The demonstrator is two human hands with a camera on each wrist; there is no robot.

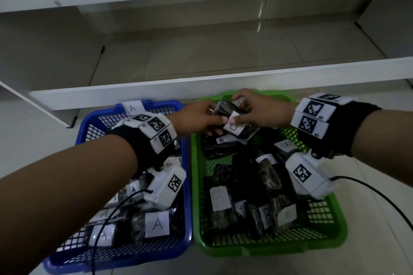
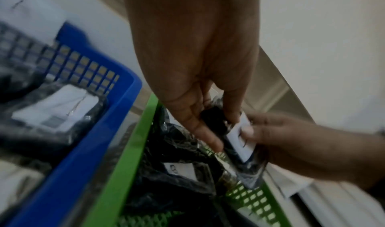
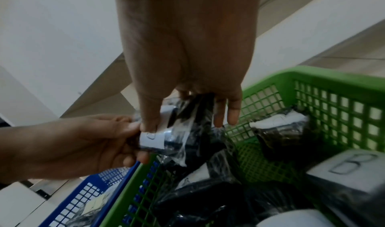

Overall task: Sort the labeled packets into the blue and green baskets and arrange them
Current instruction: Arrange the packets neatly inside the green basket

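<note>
Both hands hold one black packet (image 1: 232,118) with a white B label above the far end of the green basket (image 1: 330,225). My left hand (image 1: 201,118) grips its left end; in the left wrist view the left hand (image 2: 208,115) has fingers curled round the packet (image 2: 245,148). My right hand (image 1: 254,111) pinches the label end, thumb on the white label; the right wrist view shows the right hand (image 3: 183,112) on the packet (image 3: 166,135). Several B packets (image 1: 221,207) fill the green basket. A-labelled packets (image 1: 156,223) lie in the blue basket (image 1: 183,185).
The two baskets stand side by side on a pale tiled floor, blue on the left, green on the right. A low white shelf board (image 1: 223,82) runs just behind them. Black cables (image 1: 375,194) trail from both wrist cameras.
</note>
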